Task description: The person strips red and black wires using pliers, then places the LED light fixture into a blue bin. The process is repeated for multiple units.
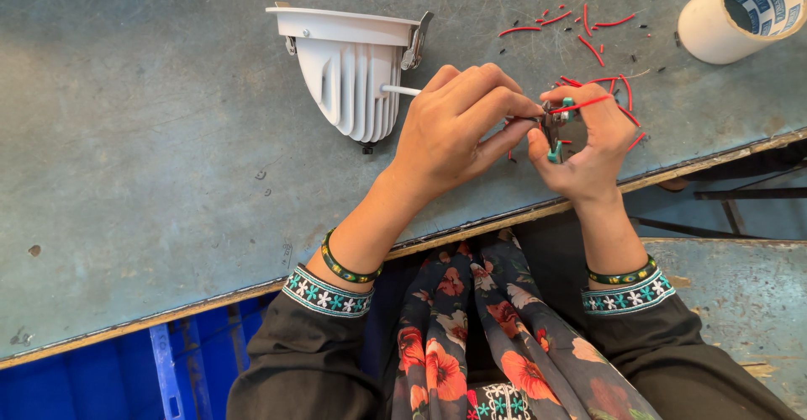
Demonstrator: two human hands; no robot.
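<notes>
Left hand [458, 126] pinching the white lead from the downlight housing [357, 71]; right hand [584, 147] gripping small green-handled wire cutters [556, 126] and red wire [588, 100], over the desk [151, 151].

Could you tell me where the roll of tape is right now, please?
In the head view, the roll of tape lies at the table's far right corner, beyond the right hand and the red wire scraps.

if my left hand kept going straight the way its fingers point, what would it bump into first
Most likely the right hand: the left hand points its fingers rightward at the small cutting tool held there, almost touching already.
</notes>
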